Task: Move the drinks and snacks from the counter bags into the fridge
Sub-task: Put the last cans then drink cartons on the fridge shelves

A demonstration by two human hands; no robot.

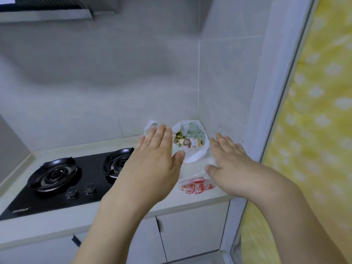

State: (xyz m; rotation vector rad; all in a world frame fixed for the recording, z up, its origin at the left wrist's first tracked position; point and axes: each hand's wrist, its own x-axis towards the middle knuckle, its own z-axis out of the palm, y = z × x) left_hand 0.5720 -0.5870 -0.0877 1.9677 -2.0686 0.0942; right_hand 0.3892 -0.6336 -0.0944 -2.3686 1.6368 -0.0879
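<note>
The pale countertop [57,221] is serving as the reference surface. A black two-burner gas hob [62,180] is sitting in its left part, with two control knobs [81,189] facing the front edge. A yellow patterned curtain [314,130] is hanging behind the glass panel to the right of the countertop. A range hood [45,10] is projecting from the tiled wall above the countertop.

The white plastic bag [192,149] is standing open in the countertop's rear right corner, and packaged snacks [187,142] are showing inside its mouth. A smaller bag with red print [197,185] is lying at the countertop's front edge, just in front of the white bag.

The left hand [152,164] is hovering palm-down over the countertop at the white bag's left side, fingers extended and released, grasping nothing. The right hand [232,164] is hovering at the bag's right side, partly above the red-printed bag, fingers likewise straight and released. Contact between either hand and the bags cannot be determined.
</note>
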